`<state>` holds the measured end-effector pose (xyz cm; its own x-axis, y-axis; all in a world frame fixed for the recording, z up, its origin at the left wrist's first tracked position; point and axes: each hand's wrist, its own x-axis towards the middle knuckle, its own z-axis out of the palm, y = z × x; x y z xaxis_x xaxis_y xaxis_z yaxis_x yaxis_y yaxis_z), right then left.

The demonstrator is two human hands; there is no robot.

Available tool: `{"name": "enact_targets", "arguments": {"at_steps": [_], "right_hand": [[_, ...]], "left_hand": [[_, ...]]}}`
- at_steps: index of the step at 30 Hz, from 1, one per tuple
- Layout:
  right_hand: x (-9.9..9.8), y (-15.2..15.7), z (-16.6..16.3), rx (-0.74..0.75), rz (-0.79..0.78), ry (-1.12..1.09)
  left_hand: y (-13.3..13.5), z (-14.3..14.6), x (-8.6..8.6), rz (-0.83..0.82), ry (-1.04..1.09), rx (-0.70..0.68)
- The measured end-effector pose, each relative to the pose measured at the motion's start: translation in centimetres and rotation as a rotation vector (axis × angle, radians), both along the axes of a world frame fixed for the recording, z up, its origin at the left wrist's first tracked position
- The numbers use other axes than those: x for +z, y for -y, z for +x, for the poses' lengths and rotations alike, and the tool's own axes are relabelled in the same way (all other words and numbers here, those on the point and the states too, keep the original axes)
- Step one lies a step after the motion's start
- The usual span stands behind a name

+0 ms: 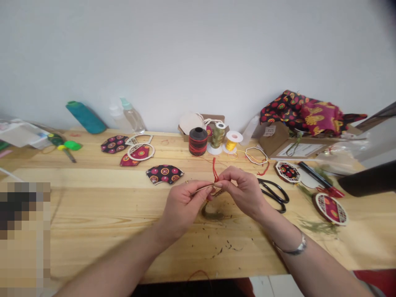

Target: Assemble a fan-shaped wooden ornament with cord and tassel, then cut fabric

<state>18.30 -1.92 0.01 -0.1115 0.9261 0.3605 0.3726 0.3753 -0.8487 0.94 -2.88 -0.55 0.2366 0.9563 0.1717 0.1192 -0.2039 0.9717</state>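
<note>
Both hands meet above the middle of the table, closed on a small wood-framed pendant (218, 192) that is largely hidden by the fingers. My left hand (185, 203) pinches its left side between thumb and fingers. My right hand (244, 192) pinches the upper right edge, close to the base of a red cord (214, 166) that sticks up from it. A dark green tassel (211, 213) hangs below the pendant. Just right of my right hand lie black-handled scissors (275, 194), partly covered by it. A fan-shaped patterned fabric piece (165, 174) lies left of the hands.
Thread spools, one red and black (198, 142), one green (218, 137) and one yellow (232, 143), stand behind the hands. A cardboard box (286, 140) with patterned cloth (309, 111) is at back right. A round pendant (331, 209) lies right; a screwdriver (63, 147) lies left.
</note>
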Motion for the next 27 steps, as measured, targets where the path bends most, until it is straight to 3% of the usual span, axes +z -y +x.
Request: {"name": "enact_targets", "arguments": {"at_steps": [9,18,27], "right_hand": [[-0.24,-0.06,0.01,-0.018,0.044,0.034],[-0.31,-0.02,0.05,-0.018,0.039,0.034],[0.07,0.21,-0.01,-0.023,0.020,0.038]], "left_hand": [[-0.03,0.35,-0.24,-0.078,0.094,0.059],[0.11,0.21,-0.12,0.022,0.055,0.039],[-0.07,0.04,-0.32,0.015,0.050,0.006]]}}
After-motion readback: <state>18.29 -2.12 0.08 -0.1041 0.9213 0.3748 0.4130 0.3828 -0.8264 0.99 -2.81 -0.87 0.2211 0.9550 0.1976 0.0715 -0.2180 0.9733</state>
